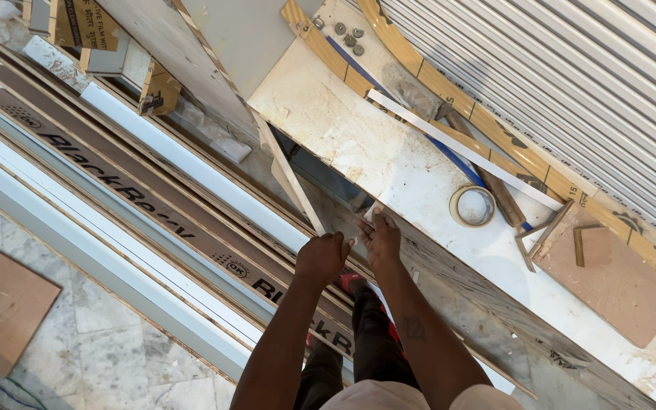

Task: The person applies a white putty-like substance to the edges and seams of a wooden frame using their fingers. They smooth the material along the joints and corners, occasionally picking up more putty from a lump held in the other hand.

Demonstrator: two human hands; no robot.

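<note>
From the head camera, looking straight down, both hands meet at the near edge of a white, dust-marked bench (389,163) that runs diagonally from upper left to lower right. The left hand (323,258) is curled closed around the lower end of a thin pale wooden strip (288,176), which slants up and away along the bench's left edge toward the leaning boards; its grip is clamped on that strip. The right hand (379,240) lies just beside the left, fingers bent and pressed on the bench's near edge by the strip's end; whether its grip holds anything I cannot tell. On the bench, well apart from the hands, a roll of tape (473,206) lies flat toward the far edge, with a long white strip (457,147) and a blue-handled tool (461,161) crossing behind it. A few bolts (347,35) sit at the bench's far left corner. A brown board piece (616,277) rests at the right end. Left of the bench, long dark laminate sheets (115,182) and white boards (108,258) lie stacked on the marble floor (108,357).
</note>
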